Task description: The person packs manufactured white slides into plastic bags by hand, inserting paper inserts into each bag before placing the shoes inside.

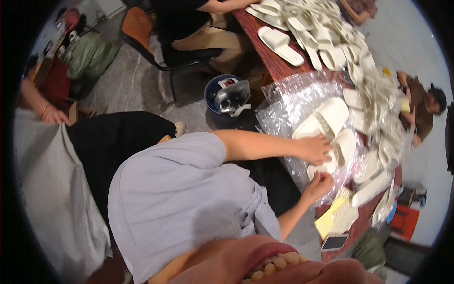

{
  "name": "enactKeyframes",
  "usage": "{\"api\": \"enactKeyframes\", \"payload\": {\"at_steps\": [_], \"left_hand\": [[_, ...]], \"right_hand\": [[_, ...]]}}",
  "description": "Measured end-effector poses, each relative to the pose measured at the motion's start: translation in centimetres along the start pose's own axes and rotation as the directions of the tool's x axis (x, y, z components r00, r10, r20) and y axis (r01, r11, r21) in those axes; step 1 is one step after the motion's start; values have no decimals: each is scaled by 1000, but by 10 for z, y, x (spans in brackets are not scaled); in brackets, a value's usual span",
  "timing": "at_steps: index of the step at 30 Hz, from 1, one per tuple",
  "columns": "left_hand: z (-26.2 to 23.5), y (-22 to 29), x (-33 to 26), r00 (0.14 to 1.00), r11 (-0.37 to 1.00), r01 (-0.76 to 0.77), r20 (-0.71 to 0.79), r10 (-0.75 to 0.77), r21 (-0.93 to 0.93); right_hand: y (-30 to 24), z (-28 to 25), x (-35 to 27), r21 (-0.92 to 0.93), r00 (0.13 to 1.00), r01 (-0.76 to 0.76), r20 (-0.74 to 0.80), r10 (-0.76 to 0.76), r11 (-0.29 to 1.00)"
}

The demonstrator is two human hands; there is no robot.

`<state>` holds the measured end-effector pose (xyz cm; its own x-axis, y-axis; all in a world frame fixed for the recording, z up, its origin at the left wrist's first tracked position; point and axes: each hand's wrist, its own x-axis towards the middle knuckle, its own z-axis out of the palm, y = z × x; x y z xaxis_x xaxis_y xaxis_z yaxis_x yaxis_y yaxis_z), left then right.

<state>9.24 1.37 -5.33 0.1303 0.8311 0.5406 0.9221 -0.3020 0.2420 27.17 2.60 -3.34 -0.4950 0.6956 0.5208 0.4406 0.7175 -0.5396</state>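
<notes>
A pair of white slide slippers lies on clear plastic bags at the table's near edge. My left hand (314,149) rests on the nearer slipper (345,144), its fingers spread across it. The other slipper (326,118) lies just beyond that hand, strap upward. My right hand (318,188) is closed in a pinch by the rounded end of the nearer slipper. What sits between its fingertips is too small to make out. The clear plastic bags (283,109) spread flat under the slippers and past them.
A heap of white slippers (326,28) covers the far table. Yellow sheets (331,217) and a phone (335,242) lie near my right arm. A blue bin (215,111) and a chair (137,31) stand on the floor. Other people, including one in brown (421,106), are around the table.
</notes>
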Motion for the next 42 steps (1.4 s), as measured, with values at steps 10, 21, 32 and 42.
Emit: {"api": "enactKeyframes", "payload": {"at_steps": [10, 21, 32, 42], "left_hand": [[-1, 11, -5, 999, 998, -52, -14, 52, -26], [-22, 1, 3, 998, 998, -60, 20, 60, 7], [-25, 12, 1, 997, 999, -50, 54, 51, -13], [-22, 3, 1, 995, 993, -98, 15, 97, 63]], "right_hand": [[6, -3, -17, -53, 999, -28, 36, 30, 998], [-7, -9, 1, 116, 983, -169, 97, 158, 979], [-9, -11, -6, 160, 968, -250, 2, 253, 955], [-8, -13, -3, 323, 932, -349, 19, 363, 879]]}}
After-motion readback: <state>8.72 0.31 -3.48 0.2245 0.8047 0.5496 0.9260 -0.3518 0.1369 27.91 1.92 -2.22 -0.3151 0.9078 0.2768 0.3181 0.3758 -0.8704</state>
